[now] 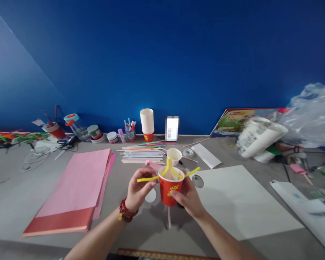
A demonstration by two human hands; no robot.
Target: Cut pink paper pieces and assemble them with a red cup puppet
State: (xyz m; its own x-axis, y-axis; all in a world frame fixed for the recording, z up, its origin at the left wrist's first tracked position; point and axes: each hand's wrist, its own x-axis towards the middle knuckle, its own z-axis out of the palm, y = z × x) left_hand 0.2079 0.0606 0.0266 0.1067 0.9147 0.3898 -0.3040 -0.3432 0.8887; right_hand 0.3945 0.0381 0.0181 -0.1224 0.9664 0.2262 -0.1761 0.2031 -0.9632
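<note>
A red paper cup (166,193) with yellow print is held upright above the table in my right hand (191,198), its thumb across the front and its fingers behind. Two yellow pipe cleaners (147,178) rise together inside the cup, curve down to opposite sides of the rim and stick out left and right. A pale straw (169,218) pokes out below the cup's bottom. At the cup's left side, my left hand (141,186) has thumb and fingers closed around the left pipe cleaner near the rim; its exact grip is partly hidden.
Behind the cup stand a white paper cup (174,156), straws (142,155) and a cup stack (147,121). Pink paper (78,180) lies left, a white sheet (241,202) right. A white paper disc (150,195) is beneath my hands. A plastic bag (311,115) sits far right.
</note>
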